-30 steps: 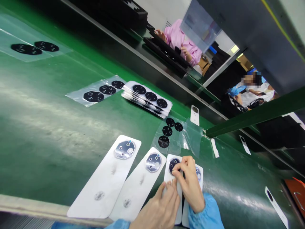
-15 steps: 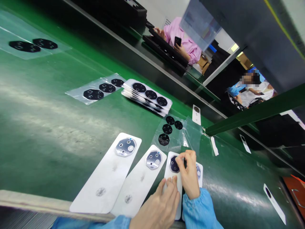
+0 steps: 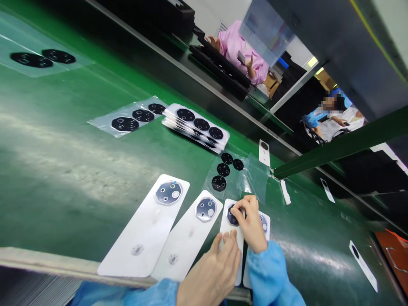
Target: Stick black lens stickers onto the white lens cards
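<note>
My left hand [image 3: 212, 267] rests on a white phone back panel [image 3: 235, 244], its bent fingertips pressed on the surface near the top half. With thumb and fingers pinched together, my right hand [image 3: 251, 223] is at the dark octagonal camera lens plate [image 3: 232, 216] at that panel's top end, partly covering it. Two more white panels [image 3: 145, 229] [image 3: 191, 233] lie to the left, each bearing a shiny lens plate [image 3: 168, 193] [image 3: 205, 209] with a small blue tab. Another panel [image 3: 265, 219] is partly hidden behind my right hand.
A stack of white sheets with black lens plates [image 3: 194, 127] lies beyond. Clear films [image 3: 127, 123] [image 3: 242, 176] [image 3: 32, 59] carry more plates. A green post [image 3: 318, 148] slants at right. Smaller white panels [image 3: 363, 265] lie along the green table. People sit across.
My right thumb and fingertips have shifted slightly left over the lens plate. My left hand stays on the panel. Across the table, the person in pink has turned the phone in their hand.
</note>
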Demonstrator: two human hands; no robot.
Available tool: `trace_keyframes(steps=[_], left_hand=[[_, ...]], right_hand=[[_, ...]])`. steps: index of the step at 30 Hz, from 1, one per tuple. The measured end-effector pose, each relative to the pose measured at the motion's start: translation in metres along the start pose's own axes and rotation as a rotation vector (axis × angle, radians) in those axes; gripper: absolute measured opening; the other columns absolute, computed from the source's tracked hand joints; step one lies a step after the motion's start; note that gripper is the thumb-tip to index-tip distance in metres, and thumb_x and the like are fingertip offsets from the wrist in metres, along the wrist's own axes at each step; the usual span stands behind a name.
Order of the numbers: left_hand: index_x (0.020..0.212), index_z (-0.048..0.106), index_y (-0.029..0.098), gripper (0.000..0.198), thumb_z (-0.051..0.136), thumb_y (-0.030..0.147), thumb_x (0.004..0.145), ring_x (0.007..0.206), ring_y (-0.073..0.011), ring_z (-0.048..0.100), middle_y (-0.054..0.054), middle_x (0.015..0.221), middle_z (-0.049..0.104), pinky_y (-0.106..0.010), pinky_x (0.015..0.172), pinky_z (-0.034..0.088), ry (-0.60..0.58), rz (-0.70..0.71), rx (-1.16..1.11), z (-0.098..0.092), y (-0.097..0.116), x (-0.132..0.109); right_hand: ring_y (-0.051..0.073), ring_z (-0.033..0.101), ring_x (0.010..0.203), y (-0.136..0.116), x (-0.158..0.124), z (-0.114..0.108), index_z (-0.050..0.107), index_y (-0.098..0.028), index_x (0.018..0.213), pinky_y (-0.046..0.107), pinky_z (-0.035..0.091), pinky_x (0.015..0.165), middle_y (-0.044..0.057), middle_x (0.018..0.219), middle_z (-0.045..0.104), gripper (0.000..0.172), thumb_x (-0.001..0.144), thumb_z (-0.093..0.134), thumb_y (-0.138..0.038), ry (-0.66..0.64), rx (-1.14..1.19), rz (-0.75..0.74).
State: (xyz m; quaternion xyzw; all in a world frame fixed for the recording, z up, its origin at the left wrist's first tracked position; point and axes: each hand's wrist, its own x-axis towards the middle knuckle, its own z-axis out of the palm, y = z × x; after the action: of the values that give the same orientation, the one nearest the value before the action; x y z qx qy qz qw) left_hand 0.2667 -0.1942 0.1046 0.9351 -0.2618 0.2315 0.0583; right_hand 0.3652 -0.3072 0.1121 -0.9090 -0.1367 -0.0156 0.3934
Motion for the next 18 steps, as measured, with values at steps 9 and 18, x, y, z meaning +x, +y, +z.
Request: trace_keyframes(steps=[9, 18], left_hand=[[0.103, 0.061, 0.006, 0.035, 0.040, 0.003, 0.075, 0.100, -0.0233, 0.061, -0.016, 0.112, 0.066, -0.037, 0.086, 0.045, -0.012, 0.001, -0.012, -0.002, -0.002, 0.001], [0.104, 0.060, 0.004, 0.033, 0.042, 0.004, 0.077, 0.100, -0.0252, 0.059, -0.017, 0.112, 0.063, -0.038, 0.086, 0.048, -0.027, -0.012, -0.042, 0.000, 0.001, 0.003]], right_hand=[[0.015, 0.053, 0.073, -0.017, -0.016, -0.048, 0.061, -0.019, 0.085, 0.029, 0.043, 0.067, 0.002, 0.082, 0.059, 0.020, 0.079, 0.064, -0.038, 0.299, 0.229, 0.183], [0.011, 0.053, 0.057, -0.012, -0.038, -0.060, 0.066, -0.017, 0.080, 0.026, 0.046, 0.058, 0.000, 0.073, 0.058, 0.028, 0.067, 0.077, -0.040, 0.122, 0.631, 0.435]])
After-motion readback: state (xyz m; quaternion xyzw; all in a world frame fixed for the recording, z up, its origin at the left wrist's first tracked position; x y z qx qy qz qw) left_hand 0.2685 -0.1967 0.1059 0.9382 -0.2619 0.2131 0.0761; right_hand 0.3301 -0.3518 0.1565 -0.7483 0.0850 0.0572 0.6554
